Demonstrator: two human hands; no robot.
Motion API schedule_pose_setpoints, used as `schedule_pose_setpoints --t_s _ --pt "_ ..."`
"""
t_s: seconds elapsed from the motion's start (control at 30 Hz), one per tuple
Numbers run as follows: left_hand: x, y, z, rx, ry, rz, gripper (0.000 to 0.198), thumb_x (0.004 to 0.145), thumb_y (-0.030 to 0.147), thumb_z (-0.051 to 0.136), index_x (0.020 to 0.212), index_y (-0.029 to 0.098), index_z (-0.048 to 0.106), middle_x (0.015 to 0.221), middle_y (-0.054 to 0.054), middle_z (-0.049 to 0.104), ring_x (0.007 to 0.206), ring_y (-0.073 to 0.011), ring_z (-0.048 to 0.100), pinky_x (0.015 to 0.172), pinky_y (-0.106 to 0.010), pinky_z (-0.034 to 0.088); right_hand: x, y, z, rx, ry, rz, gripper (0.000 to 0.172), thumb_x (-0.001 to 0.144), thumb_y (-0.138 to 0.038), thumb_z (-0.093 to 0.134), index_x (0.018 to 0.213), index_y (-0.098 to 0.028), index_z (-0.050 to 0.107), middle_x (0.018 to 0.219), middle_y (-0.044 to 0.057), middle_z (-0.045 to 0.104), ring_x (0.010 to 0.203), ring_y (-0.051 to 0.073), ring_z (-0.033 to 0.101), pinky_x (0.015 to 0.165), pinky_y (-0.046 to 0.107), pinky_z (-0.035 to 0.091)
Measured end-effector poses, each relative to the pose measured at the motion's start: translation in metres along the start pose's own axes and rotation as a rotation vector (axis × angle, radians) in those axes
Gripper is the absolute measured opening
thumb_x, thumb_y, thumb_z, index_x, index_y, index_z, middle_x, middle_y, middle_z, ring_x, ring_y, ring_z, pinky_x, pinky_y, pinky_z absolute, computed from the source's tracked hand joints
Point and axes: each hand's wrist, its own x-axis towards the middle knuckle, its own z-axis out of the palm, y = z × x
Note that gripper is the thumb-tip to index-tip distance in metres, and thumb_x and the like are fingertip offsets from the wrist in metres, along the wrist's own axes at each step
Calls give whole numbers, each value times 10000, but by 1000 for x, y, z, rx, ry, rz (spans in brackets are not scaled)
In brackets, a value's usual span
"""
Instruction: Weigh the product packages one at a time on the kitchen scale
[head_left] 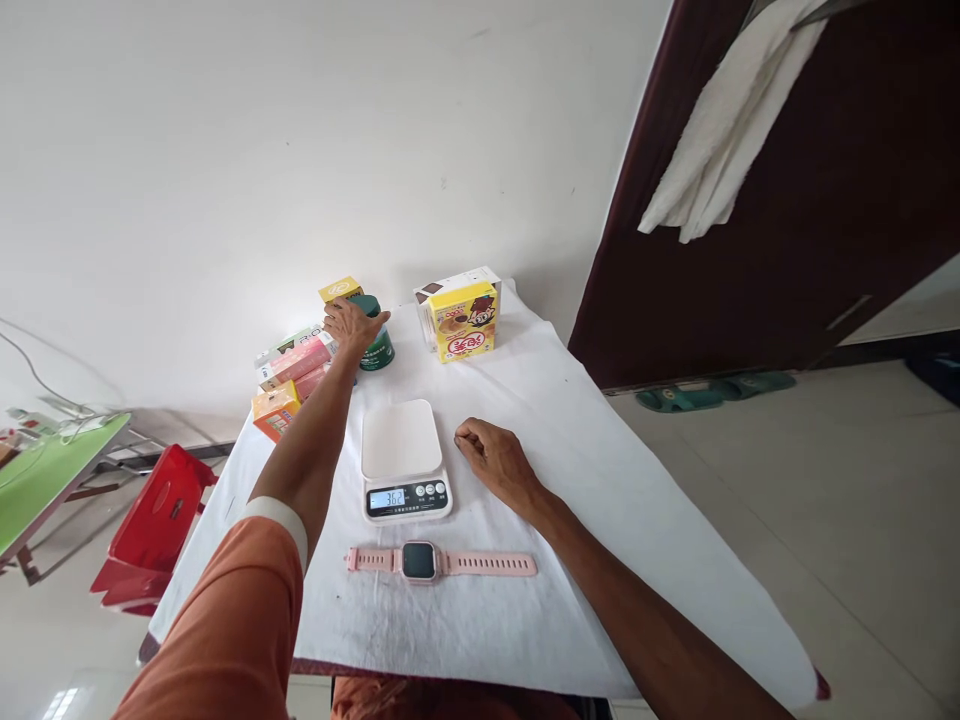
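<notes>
Squarely before us stands a table (600, 480) draped in a white cloth, and both our arms run out over it, well apart. Our left arm, in an orange sleeve with a white cuff, stretches straight toward the far edge. There our left hand (354, 324) lies palm down across the top of a green tin (377, 352), fingers draped over its lid toward the right; whether they squeeze it we cannot tell. Our right arm is bare and comes in from the near right corner. Our right hand (491, 457) rests on the cloth with its fingers curled under in a loose fist that holds nothing, just beside the right edge of a white kitchen scale (401, 445). The scale sits mid-table between our arms, its display lit and facing us. At the back stands a yellow carton (466, 322), shut, touching a white box (450, 283) behind it. Left of the tin lies a pile of closed boxes (294, 365), pink and orange; what any of them holds is hidden. The tin stands upright, lid on, between that pile and the yellow carton. Nearest us, a pink watch (439, 562) lies flat with its strap stretched out, just in front of the scale.
</notes>
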Motion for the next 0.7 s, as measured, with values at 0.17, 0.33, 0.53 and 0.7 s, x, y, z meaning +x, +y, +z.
schedule_pose_setpoints --t_s 0.17,0.33,0.53,0.7 --pt "-6 -2 -10 -44 35 73 881 653 423 835 1358 120 401 1431 -263 447 1335 -435 484 1101 -545 396 1 2 1 -8 -5 0 140 920 -224 469 796 -221 533 736 4 628 642 154 563 661 275 406" --pt "-22 -6 -50 -152 81 298 916 612 411 851 1374 134 424 1377 -223 459 1322 -414 496 1097 -535 436 2 1 1 -23 -2 -1 150 926 -207 483 792 -219 550 717 -2 628 637 152 563 661 273 400" --pt "-74 -24 -112 -349 61 496 882 602 455 865 1364 232 479 1324 -137 487 1247 -348 558 1033 -525 506 3 -2 -1 -17 -4 10 145 916 -201 505 786 -218 567 730 2 652 647 156 576 662 271 405" --pt "-125 -45 -130 -339 -21 587 835 607 476 876 1326 263 511 1284 -98 540 1226 -325 567 1002 -512 526 3 -4 -3 -28 -3 9 138 897 -195 512 791 -215 600 757 15 682 683 165 599 678 273 422"
